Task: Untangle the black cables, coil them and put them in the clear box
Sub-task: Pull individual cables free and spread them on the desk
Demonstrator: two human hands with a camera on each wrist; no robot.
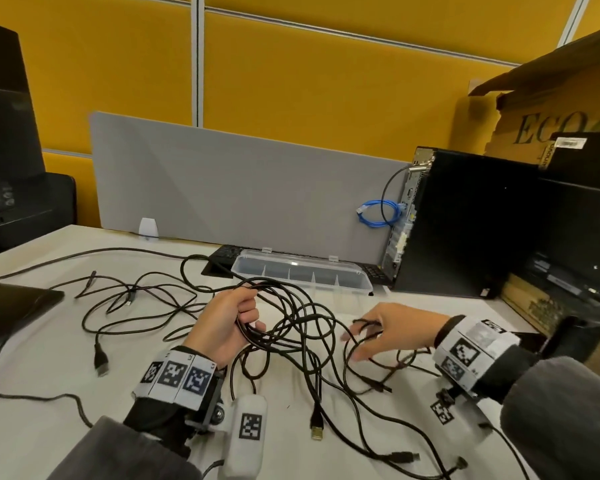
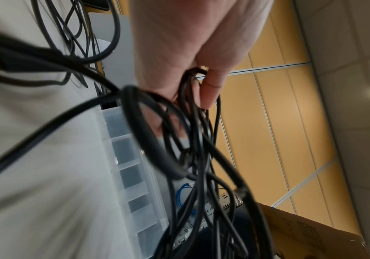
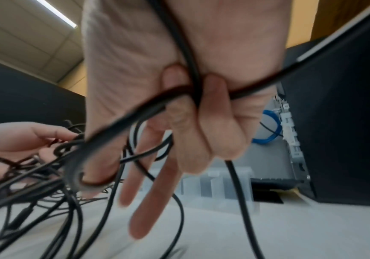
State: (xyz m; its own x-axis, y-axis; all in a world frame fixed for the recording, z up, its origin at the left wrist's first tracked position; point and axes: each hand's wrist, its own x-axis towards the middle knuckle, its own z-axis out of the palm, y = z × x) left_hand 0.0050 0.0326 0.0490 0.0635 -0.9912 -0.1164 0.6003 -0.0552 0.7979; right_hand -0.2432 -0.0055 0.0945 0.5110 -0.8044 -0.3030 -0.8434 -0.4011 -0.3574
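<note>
A tangle of black cables (image 1: 291,327) sprawls over the white table (image 1: 49,368). My left hand (image 1: 236,317) grips a bunch of loops, lifted a little off the table; the left wrist view shows the fingers (image 2: 210,87) curled round the cables (image 2: 192,140). To the right, my right hand (image 1: 368,334) reaches into the loops; in the right wrist view its curled fingers (image 3: 212,122) hold a cable strand (image 3: 117,126) while two others point straight down. The clear box (image 1: 302,275), shut and divided into compartments, lies behind the tangle.
A black computer tower (image 1: 465,223) stands right of the box, with a coiled blue cable (image 1: 378,213) at its back. A cardboard box (image 1: 551,109) rises behind it. A grey divider (image 1: 239,188) closes the far edge. A dark device (image 1: 14,299) lies at left.
</note>
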